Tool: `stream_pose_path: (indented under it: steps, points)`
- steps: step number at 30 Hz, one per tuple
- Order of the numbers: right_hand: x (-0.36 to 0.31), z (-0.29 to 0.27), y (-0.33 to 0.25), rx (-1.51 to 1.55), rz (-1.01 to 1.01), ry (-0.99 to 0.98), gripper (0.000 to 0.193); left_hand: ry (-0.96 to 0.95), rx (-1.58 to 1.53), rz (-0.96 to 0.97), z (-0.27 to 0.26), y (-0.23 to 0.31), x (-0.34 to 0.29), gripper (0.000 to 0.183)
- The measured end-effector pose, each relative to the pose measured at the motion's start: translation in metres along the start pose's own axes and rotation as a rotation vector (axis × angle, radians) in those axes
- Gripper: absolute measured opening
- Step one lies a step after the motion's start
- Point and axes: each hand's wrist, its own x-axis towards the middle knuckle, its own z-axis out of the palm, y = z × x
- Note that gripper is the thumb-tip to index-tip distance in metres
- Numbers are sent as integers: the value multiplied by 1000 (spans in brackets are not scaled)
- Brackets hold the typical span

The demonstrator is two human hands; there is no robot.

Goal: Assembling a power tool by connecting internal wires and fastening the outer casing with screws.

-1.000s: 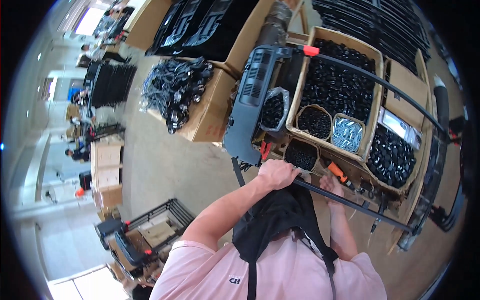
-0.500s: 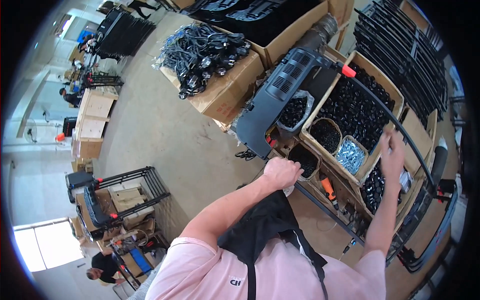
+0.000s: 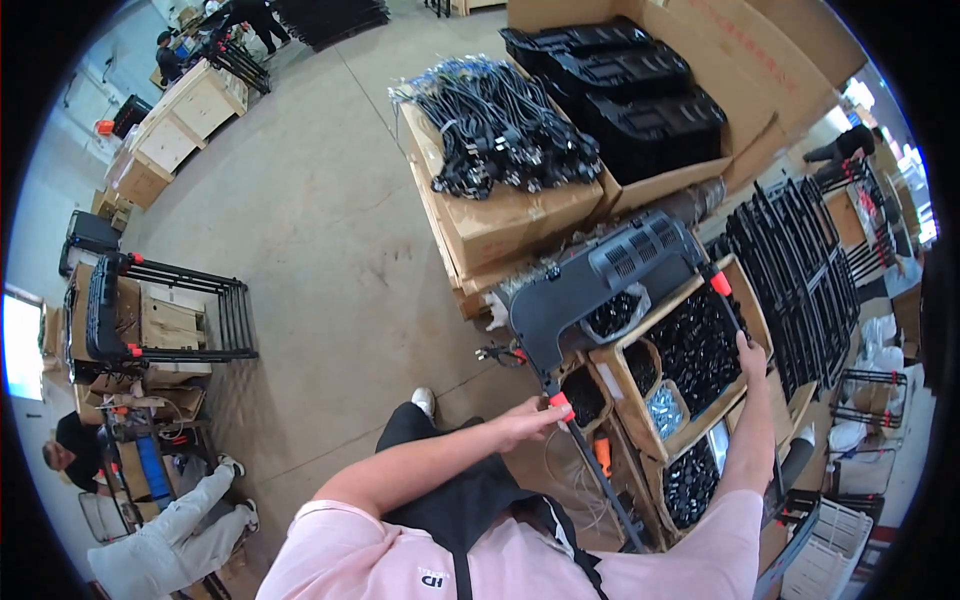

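A dark grey plastic console panel with vent slots joins a black tubular frame. A red sleeve sits on the nearer tube, and a second red sleeve on the farther one. My left hand is closed at the near tube, its fingers against the red sleeve. My right hand grips the far tube, above a bin of black plastic parts. The palm side of both hands is hidden.
A small box of silver bolts, a bin of black knobs and an orange-handled screwdriver lie below the frame. Bundled cables top a carton ahead. Stacked black frames stand at right. A person in pale trousers is at lower left.
My view has swung, so the surroundings sit differently. My right hand, blurred over the bins before, is now round the far tube. My left hand is now at the near red sleeve.
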Motion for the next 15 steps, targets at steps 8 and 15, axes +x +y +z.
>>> stream_pose_path:
  steps: [8,15]
  points:
    - [-156,-141,-161,-29,-310,260,47,48,-369,-71,-34,-31,8,36]
    - [-313,-235,-294,-222,-511,615,39,33,-508,85,-141,50,-86,22]
